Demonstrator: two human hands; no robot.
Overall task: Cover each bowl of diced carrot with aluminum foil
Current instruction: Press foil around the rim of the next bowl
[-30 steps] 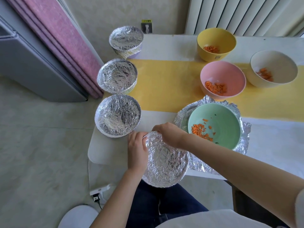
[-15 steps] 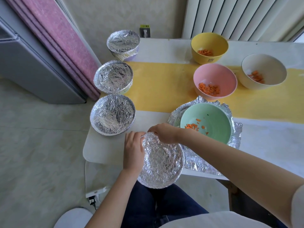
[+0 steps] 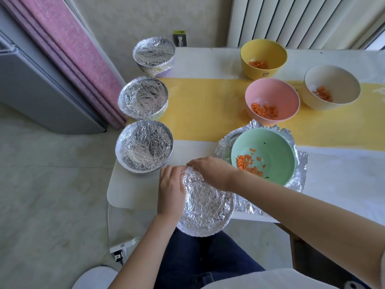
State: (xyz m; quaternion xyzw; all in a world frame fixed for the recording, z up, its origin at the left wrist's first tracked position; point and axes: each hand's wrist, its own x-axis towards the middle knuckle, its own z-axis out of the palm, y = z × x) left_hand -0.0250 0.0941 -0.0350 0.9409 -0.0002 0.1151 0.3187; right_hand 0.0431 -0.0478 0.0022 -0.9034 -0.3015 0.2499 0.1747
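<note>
Head view: at the near edge of the worktop (image 3: 208, 59), a foil-wrapped bowl (image 3: 206, 209) overhangs the edge. The left grip (image 3: 171, 190) curls around its left rim, holding the foil. The right grip (image 3: 212, 171) pinches foil at the far rim. Just to the right, an uncovered green bowl (image 3: 270, 151) of carrot sits on a foil sheet (image 3: 300, 170). Three covered bowls (image 3: 144, 148) line the left edge.

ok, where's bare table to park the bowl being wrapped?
Free: runner between middle covered bowl and pink bowl; white strip between far covered bowl and yellow bowl; table right of green bowl. Crowded: near edge, left hand and right hand gripping the held bowl beside loose foil.
</note>
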